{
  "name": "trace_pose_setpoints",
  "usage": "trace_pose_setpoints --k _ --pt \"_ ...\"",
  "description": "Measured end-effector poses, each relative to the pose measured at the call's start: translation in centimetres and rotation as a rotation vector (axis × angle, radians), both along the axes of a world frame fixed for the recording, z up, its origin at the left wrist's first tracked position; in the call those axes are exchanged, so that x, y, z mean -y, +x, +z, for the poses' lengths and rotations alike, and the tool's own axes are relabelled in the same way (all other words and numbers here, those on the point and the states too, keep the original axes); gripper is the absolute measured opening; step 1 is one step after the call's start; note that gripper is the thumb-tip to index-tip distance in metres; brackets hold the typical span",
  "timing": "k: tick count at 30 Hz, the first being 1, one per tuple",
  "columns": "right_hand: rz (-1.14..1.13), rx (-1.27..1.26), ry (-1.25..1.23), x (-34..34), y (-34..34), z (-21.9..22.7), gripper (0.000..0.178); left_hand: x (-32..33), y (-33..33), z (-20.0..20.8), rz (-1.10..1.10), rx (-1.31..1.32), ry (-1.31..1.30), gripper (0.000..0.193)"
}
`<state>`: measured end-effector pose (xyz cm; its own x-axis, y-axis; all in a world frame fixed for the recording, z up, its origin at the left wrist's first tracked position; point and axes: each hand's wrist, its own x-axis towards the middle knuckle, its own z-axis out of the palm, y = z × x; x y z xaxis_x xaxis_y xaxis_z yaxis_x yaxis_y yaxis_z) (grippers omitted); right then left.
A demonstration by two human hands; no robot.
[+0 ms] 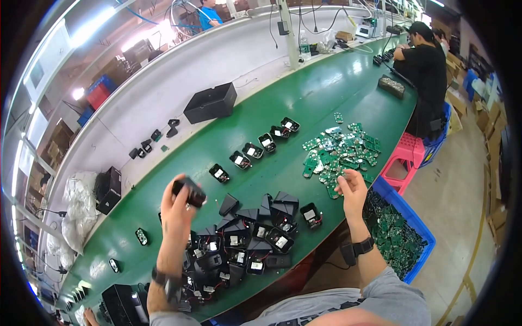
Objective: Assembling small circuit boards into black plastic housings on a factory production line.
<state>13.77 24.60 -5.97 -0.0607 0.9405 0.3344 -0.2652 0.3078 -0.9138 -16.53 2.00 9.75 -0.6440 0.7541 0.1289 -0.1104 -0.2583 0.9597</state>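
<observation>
My left hand [176,209] is closed round a black plastic housing [197,194], lifted above the green table and slightly blurred. Below and beside it lies a heap of black housings [235,239], several with white labels and wires inside. My right hand [353,191] is at the near edge of a pile of green circuit boards [342,149]. Its thumb and fingertips are pinched together; what is between them, if anything, is too small to make out. One open housing [311,215] stands apart at the right of the heap.
A row of open housings [252,151] runs across the middle of the green table [304,92]. A black box [211,103] sits along the back ledge. A blue crate [416,255] of boards stands below on the right, by a pink stool [405,157]. A person in black [427,70] sits farther along.
</observation>
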Motion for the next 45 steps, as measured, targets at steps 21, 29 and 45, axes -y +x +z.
trace_pose_setpoints --k 21,29,45 --pt "0.651 -0.147 -0.285 9.9 -2.1 4.6 0.046 0.2 15.7 -8.8 -0.107 0.561 0.197 0.060" --pt "0.672 -0.340 -0.330 13.2 -2.5 2.1 0.051 0.6 16.8 -9.1 -0.074 0.606 0.183 0.064" --pt "0.254 0.559 0.684 12.3 -2.9 5.9 0.044 -0.2 17.0 -9.5 -0.124 0.418 0.156 0.064"
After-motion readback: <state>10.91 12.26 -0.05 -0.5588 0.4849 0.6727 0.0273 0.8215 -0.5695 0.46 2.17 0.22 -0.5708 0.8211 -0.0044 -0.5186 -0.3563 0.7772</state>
